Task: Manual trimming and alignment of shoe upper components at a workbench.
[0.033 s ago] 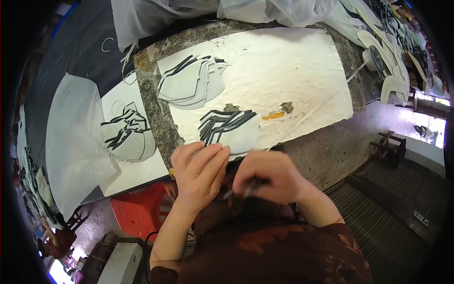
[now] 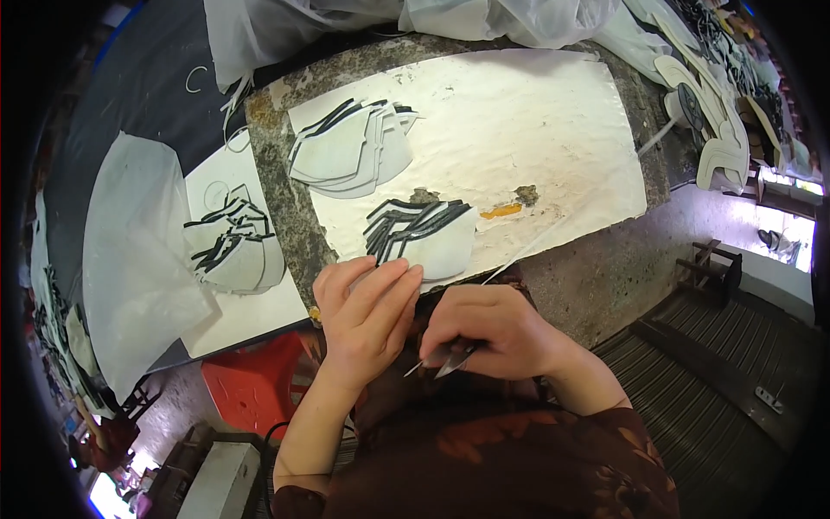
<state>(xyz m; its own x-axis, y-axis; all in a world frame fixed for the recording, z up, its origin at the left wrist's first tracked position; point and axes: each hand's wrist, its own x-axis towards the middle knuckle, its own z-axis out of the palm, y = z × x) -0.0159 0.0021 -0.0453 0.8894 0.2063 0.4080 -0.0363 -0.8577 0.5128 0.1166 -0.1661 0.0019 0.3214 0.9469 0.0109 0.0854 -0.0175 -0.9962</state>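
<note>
We could cross the white sheet at its upper right; the near stack and far stack obstruct its left.

lower left: red plastic stool | left: translucent plastic sheet | top: crumpled translucent plastic sheeting

Mottled grey worktop under a white sheet, with two stacks of pale, dark-edged pieces on top.

Workshop: stacked cut pieces on scuffed white board, stained slab beneath, pale cut-outs piled alongside.
</note>
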